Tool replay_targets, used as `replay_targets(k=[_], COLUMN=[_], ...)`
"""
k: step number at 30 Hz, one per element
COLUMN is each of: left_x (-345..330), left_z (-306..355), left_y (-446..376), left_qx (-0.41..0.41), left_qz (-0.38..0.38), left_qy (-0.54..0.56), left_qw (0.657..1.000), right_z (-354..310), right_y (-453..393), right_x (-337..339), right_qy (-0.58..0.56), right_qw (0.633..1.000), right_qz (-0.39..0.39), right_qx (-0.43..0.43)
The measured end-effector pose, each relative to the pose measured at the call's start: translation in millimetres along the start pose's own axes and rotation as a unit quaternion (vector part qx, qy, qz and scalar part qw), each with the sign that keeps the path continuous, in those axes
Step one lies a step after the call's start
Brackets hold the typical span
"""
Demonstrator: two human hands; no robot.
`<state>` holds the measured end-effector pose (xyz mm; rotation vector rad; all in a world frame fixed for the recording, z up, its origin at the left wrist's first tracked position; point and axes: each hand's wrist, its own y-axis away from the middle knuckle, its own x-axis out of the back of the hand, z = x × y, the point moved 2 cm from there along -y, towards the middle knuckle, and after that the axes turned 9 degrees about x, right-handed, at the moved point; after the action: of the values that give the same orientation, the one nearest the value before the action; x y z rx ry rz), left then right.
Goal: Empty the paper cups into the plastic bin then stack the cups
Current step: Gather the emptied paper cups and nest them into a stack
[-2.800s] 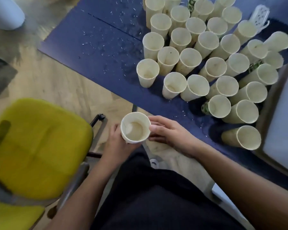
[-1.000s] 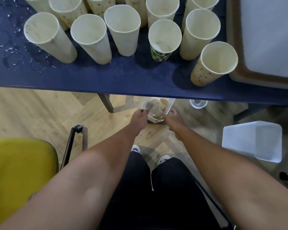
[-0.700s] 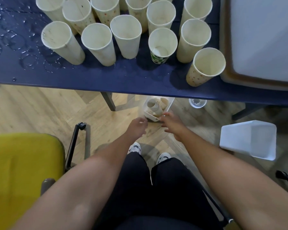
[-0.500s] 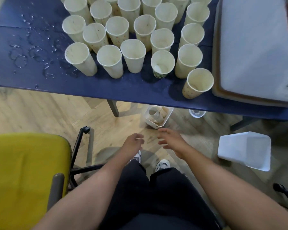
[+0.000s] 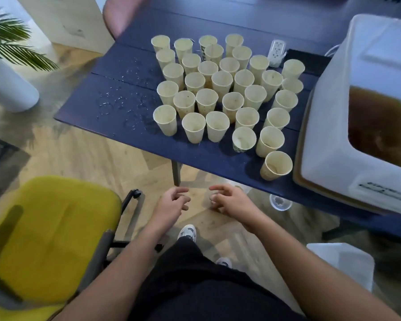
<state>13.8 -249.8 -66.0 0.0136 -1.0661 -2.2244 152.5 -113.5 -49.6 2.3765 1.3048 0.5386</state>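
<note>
Paper, plastic, wood, cloth

Matt paper cups (image 5: pixel 193 127) on a smooth, wet blue table (image 5: pixel 134 126); white plastic bin (image 5: pixel 359 117); wood floor (image 5: pixel 83 154); yellow cloth chair (image 5: pixel 46 232).

The scene was lit softly and evenly, and only faint shadows were cast beside the paper cups (image 5: pixel 218 93) on the dark table (image 5: pixel 130 126), where small glints were caught on water drops. Straight lines were bowed toward the frame edges by the wide lens. Slight blur was seen throughout, strongest at the corners.
</note>
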Motion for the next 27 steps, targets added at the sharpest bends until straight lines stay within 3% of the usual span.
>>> replay_targets(k=[8, 15, 22, 27], left_x=[49, 91, 111, 105], left_z=[57, 89, 113, 120], left_y=[-44, -126, -177, -189], left_qx=[-0.083, -0.114, -0.166, -0.191], left_qz=[0.103, 0.082, 0.028, 0.033], left_qy=[0.060, -0.023, -0.075, -0.085], left_qw=[0.989, 0.990, 0.983, 0.977], right_z=[-94, -155, -188, -210], right_y=[-50, -120, -168, -191], right_x=[-7, -7, -10, -12], right_qy=[0.058, 0.045, 0.074, 0.086], right_qw=[0.991, 0.978, 0.972, 0.966], right_qz=[-0.014, 0.049, 0.112, 0.130], right_qx=[0.119, 0.198, 0.195, 0.205])
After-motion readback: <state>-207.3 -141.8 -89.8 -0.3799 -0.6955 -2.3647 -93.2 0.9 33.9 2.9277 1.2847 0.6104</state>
